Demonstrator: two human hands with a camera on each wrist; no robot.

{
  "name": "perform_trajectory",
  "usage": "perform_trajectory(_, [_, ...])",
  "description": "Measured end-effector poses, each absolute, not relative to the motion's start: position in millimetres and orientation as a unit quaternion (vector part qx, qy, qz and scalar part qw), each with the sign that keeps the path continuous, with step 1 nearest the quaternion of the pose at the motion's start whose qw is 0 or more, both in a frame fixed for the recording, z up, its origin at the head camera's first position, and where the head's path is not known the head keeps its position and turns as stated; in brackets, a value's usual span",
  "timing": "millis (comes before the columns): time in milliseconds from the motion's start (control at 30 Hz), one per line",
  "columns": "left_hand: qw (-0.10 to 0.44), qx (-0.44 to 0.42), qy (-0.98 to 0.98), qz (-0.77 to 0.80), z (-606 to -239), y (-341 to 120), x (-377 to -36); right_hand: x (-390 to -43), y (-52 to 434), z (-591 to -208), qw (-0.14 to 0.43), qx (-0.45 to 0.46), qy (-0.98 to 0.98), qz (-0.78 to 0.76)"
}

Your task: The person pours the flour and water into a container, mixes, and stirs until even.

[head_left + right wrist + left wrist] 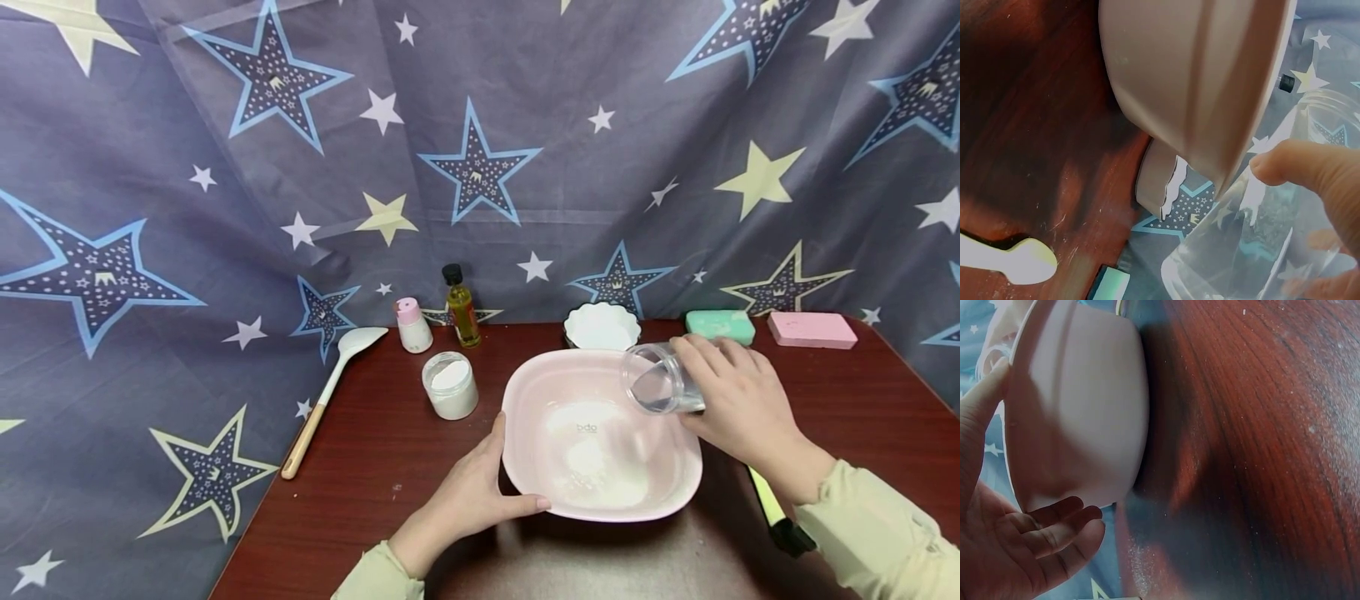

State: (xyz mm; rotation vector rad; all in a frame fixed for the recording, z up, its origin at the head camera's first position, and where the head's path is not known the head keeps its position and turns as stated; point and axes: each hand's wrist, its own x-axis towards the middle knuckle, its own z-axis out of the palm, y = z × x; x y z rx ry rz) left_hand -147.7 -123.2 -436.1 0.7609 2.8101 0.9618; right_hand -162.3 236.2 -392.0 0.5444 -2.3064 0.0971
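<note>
A pale pink basin stands on the dark red table. My left hand holds its left side, thumb along the front rim and fingers against the outer wall. In the left wrist view, those fingers curl at the basin's corner. Over the basin's right rim, my right hand grips a clear plastic jar, tilted with its mouth toward the inside. Clear liquid shows in the jar, and the basin's bottom looks wet and shiny. The right wrist view shows the thumb pressed along the jar's side.
Behind the basin is a white scalloped bowl. Green and pink sponges lie back right. To the left are a jar of white powder, a pink-capped shaker, an oil bottle and a white, wooden-handled ladle.
</note>
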Motion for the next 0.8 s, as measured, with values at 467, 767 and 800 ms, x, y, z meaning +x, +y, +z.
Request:
perform_trajectory(467, [0.042,0.245,0.914,0.32,-434.5,-123.8,-147.2,-161.6,232.0,-388.9,0.356,0.218,-0.909,0.008])
perform_trajectory(767, [0.044,0.245,0.914,0.32,-434.1,-123.4,-147.3,-163.6,231.5,-388.6,0.366,0.225,-0.903,0.007])
perform_trajectory(800, [0.044,0.244,0.914,0.32,-434.2,-123.4,-147.3,-163.9,231.4,-388.4,0.368,0.226,-0.902,0.005])
